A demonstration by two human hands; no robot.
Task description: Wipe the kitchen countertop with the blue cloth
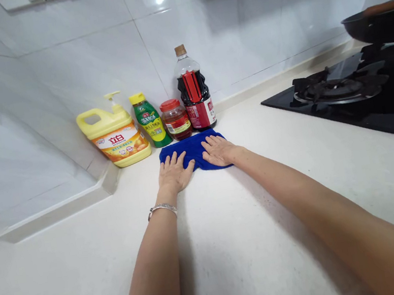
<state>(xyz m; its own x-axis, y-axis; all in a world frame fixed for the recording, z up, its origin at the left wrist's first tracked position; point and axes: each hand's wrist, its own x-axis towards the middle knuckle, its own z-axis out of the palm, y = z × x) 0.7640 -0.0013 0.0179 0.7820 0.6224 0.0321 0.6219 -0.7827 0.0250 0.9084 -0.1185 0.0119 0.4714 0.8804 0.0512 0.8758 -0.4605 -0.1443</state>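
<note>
A blue cloth (194, 147) lies spread on the white countertop (217, 229), close in front of a row of bottles. My left hand (175, 172) rests flat on the cloth's left part, fingers spread and pointing away from me. On its right part my right hand (218, 150) lies flat too, fingers stretched toward the bottles. Neither hand grips the fabric. Just behind the cloth stand a red-lidded jar (177, 120) and a large bottle of dark sauce (195, 93). A silver bracelet (162, 209) circles my left wrist.
Left of the jar stand a green squeeze bottle (151, 122) with a yellow cap and a yellow pump jug (116, 137). A black gas hob (345, 114) lies to the right, with a dark pan (380, 26) at its back. A tiled wall (261, 32) bounds the counter behind.
</note>
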